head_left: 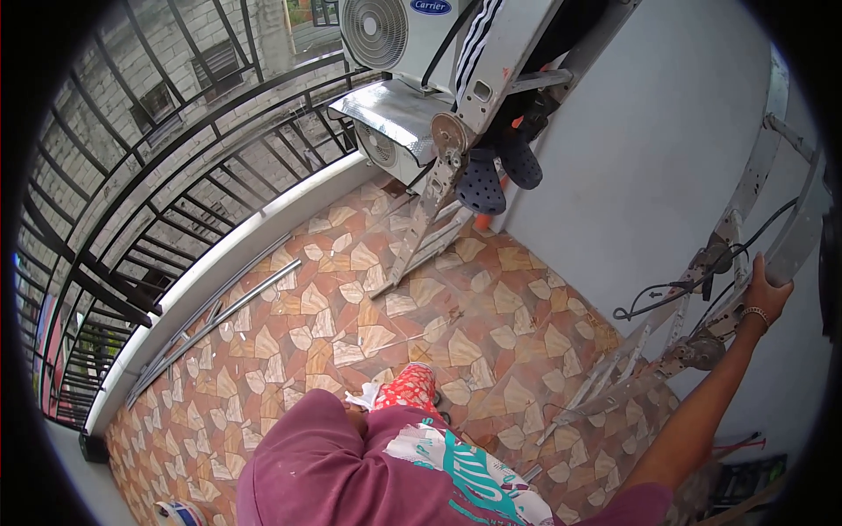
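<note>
At right, my right hand (pixel 765 287), with a beaded bracelet, grips a rail of the scuffed aluminium folding ladder (pixel 747 188). A dark cable (pixel 649 309) hangs looped over the ladder near that hand, beside its round hinges (pixel 697 354). My left arm is bent in a purple sleeve (pixel 307 447). Only a bit of skin shows past it, beside a white cloth (pixel 368 393), so whether that hand holds anything is unclear. Above, another person's feet in dark clogs (pixel 482 184) are up on a ladder section (pixel 412 241) with striped trousers showing.
Two outdoor air-conditioner units (pixel 373 31) stand by a curved black railing (pixel 132 245) on a low white ledge. Metal tubes (pixel 246 298) lie along the ledge on the tiled floor (pixel 491 307). A bucket (pixel 180 513) is at lower left, dark items (pixel 745 478) at lower right, a white wall (pixel 614 149) right.
</note>
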`<action>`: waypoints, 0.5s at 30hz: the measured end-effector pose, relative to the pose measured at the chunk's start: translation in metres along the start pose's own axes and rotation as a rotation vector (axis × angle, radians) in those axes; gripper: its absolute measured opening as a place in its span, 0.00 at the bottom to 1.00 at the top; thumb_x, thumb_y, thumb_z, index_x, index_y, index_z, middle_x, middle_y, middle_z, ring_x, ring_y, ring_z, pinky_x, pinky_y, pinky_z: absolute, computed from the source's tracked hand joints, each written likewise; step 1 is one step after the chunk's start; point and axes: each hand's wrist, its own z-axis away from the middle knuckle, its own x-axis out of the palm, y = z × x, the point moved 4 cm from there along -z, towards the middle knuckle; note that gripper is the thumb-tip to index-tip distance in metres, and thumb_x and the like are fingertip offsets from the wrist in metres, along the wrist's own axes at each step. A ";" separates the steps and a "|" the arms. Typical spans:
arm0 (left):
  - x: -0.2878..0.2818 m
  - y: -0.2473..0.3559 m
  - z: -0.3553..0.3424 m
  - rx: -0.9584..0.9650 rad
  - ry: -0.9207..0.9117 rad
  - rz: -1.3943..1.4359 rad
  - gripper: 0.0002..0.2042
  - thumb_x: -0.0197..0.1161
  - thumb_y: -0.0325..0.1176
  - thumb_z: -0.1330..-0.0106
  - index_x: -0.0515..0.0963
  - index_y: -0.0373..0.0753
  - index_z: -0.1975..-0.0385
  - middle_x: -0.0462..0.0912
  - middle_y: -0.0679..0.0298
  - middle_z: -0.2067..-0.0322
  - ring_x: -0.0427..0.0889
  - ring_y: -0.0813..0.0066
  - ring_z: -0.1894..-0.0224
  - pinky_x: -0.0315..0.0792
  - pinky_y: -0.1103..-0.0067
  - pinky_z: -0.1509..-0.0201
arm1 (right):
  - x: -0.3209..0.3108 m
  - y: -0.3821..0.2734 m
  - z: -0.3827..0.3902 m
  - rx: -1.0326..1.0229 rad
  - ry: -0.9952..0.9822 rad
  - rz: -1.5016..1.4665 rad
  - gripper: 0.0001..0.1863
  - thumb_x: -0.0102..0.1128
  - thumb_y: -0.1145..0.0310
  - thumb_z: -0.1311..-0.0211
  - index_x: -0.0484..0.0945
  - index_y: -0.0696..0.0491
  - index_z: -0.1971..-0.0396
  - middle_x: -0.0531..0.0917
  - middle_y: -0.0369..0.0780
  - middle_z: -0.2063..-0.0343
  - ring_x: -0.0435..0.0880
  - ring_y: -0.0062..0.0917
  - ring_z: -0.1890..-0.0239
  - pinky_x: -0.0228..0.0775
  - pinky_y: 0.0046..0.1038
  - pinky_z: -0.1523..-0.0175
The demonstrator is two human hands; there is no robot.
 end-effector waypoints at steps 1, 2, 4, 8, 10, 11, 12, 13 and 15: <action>-0.006 0.023 0.012 -0.032 -0.021 0.003 0.17 0.47 0.44 0.45 0.66 0.41 0.60 0.72 0.56 0.65 0.73 0.62 0.64 0.66 0.67 0.64 | 0.022 -0.007 0.004 -0.020 -0.044 -0.043 0.36 0.63 0.47 0.69 0.67 0.58 0.62 0.75 0.45 0.65 0.75 0.33 0.62 0.63 0.28 0.54; -0.027 0.052 0.015 -0.033 -0.018 -0.033 0.17 0.47 0.43 0.45 0.67 0.41 0.60 0.73 0.56 0.65 0.73 0.62 0.64 0.66 0.67 0.64 | 0.021 -0.007 0.004 -0.026 -0.041 -0.037 0.36 0.63 0.47 0.69 0.67 0.58 0.62 0.75 0.45 0.65 0.75 0.33 0.62 0.63 0.28 0.54; -0.047 0.083 0.017 -0.023 0.004 -0.124 0.16 0.47 0.42 0.45 0.67 0.41 0.60 0.73 0.56 0.65 0.73 0.62 0.64 0.66 0.66 0.64 | 0.002 -0.007 0.004 -0.013 -0.024 0.010 0.36 0.63 0.47 0.69 0.67 0.59 0.62 0.75 0.45 0.65 0.74 0.33 0.62 0.63 0.28 0.54; -0.048 0.082 0.019 -0.061 -0.010 -0.278 0.15 0.47 0.41 0.44 0.68 0.40 0.61 0.73 0.56 0.65 0.73 0.61 0.64 0.66 0.65 0.64 | 0.000 -0.004 0.002 -0.014 -0.027 0.001 0.36 0.63 0.47 0.69 0.67 0.59 0.63 0.75 0.45 0.65 0.74 0.33 0.62 0.63 0.28 0.54; -0.053 0.085 0.020 -0.072 -0.015 -0.355 0.14 0.47 0.40 0.44 0.68 0.40 0.61 0.73 0.56 0.65 0.73 0.61 0.64 0.66 0.65 0.64 | -0.002 -0.009 0.004 -0.022 -0.034 0.004 0.36 0.63 0.46 0.70 0.67 0.60 0.63 0.75 0.45 0.65 0.74 0.34 0.62 0.63 0.28 0.54; -0.040 0.092 0.025 -0.076 -0.019 -0.395 0.14 0.47 0.40 0.44 0.69 0.39 0.62 0.73 0.56 0.65 0.73 0.61 0.64 0.66 0.65 0.64 | -0.001 -0.010 0.005 -0.022 -0.040 0.011 0.36 0.63 0.46 0.70 0.67 0.60 0.63 0.75 0.45 0.65 0.74 0.34 0.62 0.63 0.28 0.54; -0.028 0.099 0.031 -0.080 -0.022 -0.435 0.14 0.47 0.39 0.44 0.69 0.39 0.62 0.73 0.56 0.65 0.73 0.61 0.64 0.66 0.64 0.65 | 0.000 -0.013 0.006 -0.014 -0.038 0.019 0.37 0.63 0.46 0.70 0.67 0.60 0.63 0.75 0.45 0.65 0.74 0.34 0.61 0.63 0.28 0.54; -0.040 0.113 0.027 -0.083 -0.024 -0.475 0.13 0.47 0.39 0.43 0.69 0.39 0.62 0.73 0.56 0.66 0.73 0.61 0.64 0.65 0.64 0.65 | 0.001 -0.013 0.006 -0.005 -0.036 0.027 0.37 0.63 0.45 0.71 0.67 0.60 0.63 0.75 0.45 0.65 0.74 0.34 0.61 0.63 0.28 0.54; -0.052 0.106 0.025 -0.094 -0.024 -0.556 0.13 0.47 0.38 0.43 0.69 0.39 0.63 0.73 0.57 0.66 0.73 0.61 0.64 0.65 0.64 0.65 | 0.005 -0.011 0.005 -0.010 -0.039 0.024 0.38 0.63 0.45 0.71 0.67 0.60 0.63 0.75 0.45 0.65 0.74 0.34 0.61 0.63 0.28 0.54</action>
